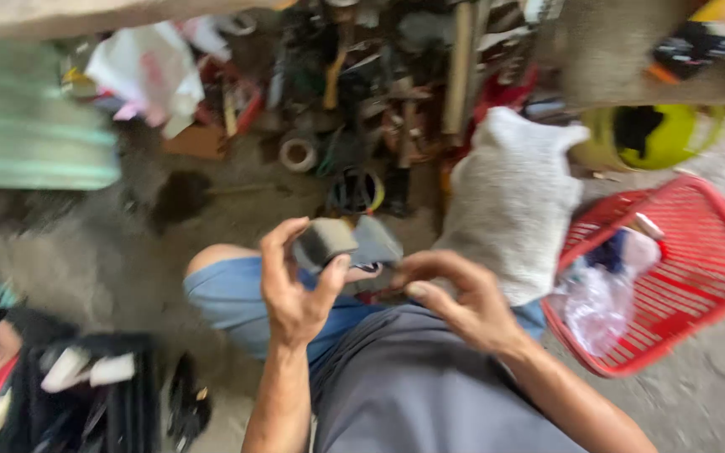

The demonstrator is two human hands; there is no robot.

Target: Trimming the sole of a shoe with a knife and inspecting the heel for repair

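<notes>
My left hand (pixel 295 285) is raised over my knee and pinches a small dark grey block (pixel 326 240) between thumb and fingers. A second grey piece (pixel 377 242) sits right behind the block, touching it. My right hand (pixel 455 298) hovers just to the right with its fingers curled, close to a small dark object (pixel 379 295) at its fingertips; motion blur hides whether it grips that object. Blue shorts (pixel 232 294) and a grey shirt (pixel 413 386) fill the lower middle.
A white woven sack (pixel 513 197) leans at the right. A red plastic basket (pixel 698 260) holds a clear bag and cloth. Behind lies a yellow helmet (pixel 656 134), a heap of tools and scrap (pixel 362 92), and a tape roll (pixel 299 154). Black items (pixel 77 394) sit lower left.
</notes>
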